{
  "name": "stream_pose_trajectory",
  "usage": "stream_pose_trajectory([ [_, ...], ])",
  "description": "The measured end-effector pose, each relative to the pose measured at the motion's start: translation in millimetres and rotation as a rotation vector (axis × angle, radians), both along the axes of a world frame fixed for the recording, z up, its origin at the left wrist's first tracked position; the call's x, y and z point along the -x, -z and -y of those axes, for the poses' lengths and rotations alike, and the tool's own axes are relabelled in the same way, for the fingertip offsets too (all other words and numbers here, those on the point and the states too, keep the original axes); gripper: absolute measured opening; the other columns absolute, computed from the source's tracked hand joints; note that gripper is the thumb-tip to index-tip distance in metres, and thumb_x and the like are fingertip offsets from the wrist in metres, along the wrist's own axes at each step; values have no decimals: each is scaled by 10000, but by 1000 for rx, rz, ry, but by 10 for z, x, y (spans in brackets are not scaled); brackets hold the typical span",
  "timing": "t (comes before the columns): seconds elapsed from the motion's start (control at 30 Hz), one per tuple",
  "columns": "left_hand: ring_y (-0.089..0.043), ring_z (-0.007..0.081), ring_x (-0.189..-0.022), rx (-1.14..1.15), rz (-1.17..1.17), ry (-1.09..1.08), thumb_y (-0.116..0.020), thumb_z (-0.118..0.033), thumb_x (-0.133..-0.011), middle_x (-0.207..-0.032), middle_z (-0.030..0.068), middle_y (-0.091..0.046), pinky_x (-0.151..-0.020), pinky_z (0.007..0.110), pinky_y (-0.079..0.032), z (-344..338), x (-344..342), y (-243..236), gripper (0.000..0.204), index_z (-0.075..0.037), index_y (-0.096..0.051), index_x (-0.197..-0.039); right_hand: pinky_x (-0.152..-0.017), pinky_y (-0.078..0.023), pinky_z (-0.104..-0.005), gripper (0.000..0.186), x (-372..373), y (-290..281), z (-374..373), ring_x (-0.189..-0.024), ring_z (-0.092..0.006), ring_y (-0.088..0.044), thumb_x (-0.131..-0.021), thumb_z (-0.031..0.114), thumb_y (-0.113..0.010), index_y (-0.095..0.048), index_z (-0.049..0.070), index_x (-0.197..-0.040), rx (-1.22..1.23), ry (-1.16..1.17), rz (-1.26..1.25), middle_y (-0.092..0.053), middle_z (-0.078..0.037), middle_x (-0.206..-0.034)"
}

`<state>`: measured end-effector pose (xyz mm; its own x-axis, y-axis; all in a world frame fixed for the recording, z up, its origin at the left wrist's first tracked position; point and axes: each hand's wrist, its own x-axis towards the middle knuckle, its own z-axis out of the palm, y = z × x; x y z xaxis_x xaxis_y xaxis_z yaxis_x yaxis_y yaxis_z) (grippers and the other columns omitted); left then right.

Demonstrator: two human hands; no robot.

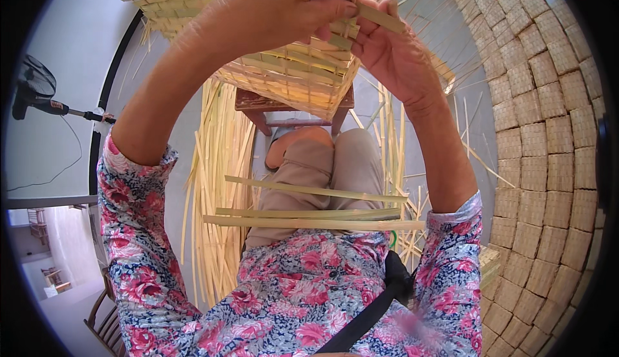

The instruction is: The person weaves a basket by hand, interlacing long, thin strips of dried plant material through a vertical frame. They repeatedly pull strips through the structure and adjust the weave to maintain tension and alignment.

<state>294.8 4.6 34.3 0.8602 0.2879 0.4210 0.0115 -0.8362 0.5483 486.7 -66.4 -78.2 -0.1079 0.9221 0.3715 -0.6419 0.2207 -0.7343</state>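
Note:
My left hand (303,5) is at the upper middle, thumb and fingers pinched on a short flat bamboo strip (380,18) beside thin upright canes at the basket's edge. My right hand (396,60) is just to the right, fingers curled around the same spot, fingertips partly behind the strip. The partly woven bamboo basket (296,83) rests tilted on a small reddish wooden stool (255,105), its loose ends fanning out at the top. Several loose flat strips (313,225) lie across my lap below.
Long split bamboo strips (216,150) lie on the grey floor (477,150) on both sides of the stool. Stacked woven bundles (535,202) line the right. A black standing fan (39,92) is at the left, with a wooden chair (103,318) at lower left.

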Motion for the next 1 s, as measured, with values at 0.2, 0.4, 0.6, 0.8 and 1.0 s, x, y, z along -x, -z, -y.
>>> stream_pose_trajectory([
  [0.2, -689, 143, -626, -75, -16, 39, -684, -75, -879, -715, 96, -709, -600, 273, -537, 3, 36, -45, 86, 10, -697, -884, -1077, -463, -385, 459, 16, 93, 17, -1248, -202, -559, -1043, 362, -540, -554, 20, -1347, -27, -147, -22, -618, -102, -1282],
  [0.4, -645, 170, -572, -136, 67, 20, -697, -78, -828, -693, 115, -681, -568, 291, -510, 75, 68, -20, 83, 0, -703, -854, -1045, -476, -359, 444, 168, -8, 128, -1198, -167, -579, -1040, 345, -556, -573, 13, -1334, -42, -50, 68, -638, -80, -1235],
  [0.6, -657, 225, -592, -107, 87, -5, -698, -74, -798, -684, 130, -658, -565, 316, -503, 2, 7, 165, 75, -16, -709, -844, -879, -538, -240, 354, 425, -26, 258, -990, -79, -633, -987, 219, -668, -643, 14, -1274, -53, 241, 208, -698, -19, -1090],
  [0.8, -663, 242, -601, -85, 72, 77, -695, -75, -831, -696, 124, -663, -573, 316, -508, -64, 28, 136, 63, -19, -709, -854, -859, -540, -222, 346, 519, -48, 284, -960, -67, -636, -965, 149, -694, -644, -3, -1272, -66, 350, 199, -710, -22, -1073],
  [1.0, -661, 155, -629, -84, -66, 68, -705, -138, -909, -724, 95, -697, -602, 292, -525, 142, 120, -119, 136, -4, -719, -892, -860, -540, -223, 361, 651, -61, 305, -964, -76, -639, -971, 137, -684, -625, -36, -1283, -69, 513, 239, -713, -45, -1080],
])
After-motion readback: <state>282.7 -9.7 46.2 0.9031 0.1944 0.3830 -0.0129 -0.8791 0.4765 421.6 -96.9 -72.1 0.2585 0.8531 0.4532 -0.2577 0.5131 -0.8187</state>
